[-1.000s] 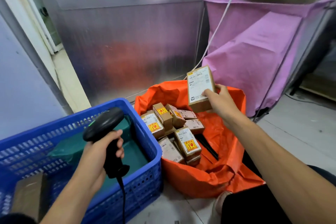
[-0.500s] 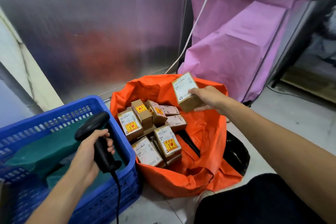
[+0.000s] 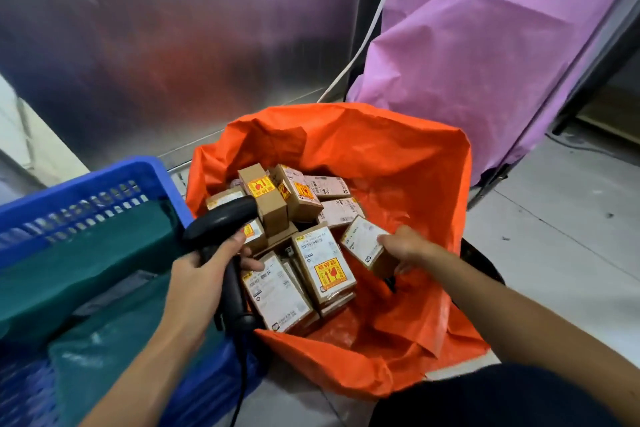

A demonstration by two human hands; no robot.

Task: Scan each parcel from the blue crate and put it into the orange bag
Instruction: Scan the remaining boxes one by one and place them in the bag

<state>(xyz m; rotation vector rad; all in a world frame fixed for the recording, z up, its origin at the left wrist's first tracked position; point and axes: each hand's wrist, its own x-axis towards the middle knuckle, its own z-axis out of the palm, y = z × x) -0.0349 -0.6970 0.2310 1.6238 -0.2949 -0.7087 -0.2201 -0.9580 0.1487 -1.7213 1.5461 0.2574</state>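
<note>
I see the blue crate (image 3: 104, 177) left of my left hand (image 3: 197, 274), whose fingers wrap the black scanner (image 3: 221, 218). To their right, low inside the orange bag (image 3: 398, 166), my right hand (image 3: 408, 246) pinches a labelled parcel (image 3: 363, 243), tilted, just beside the heap of parcels (image 3: 322, 263).
</note>
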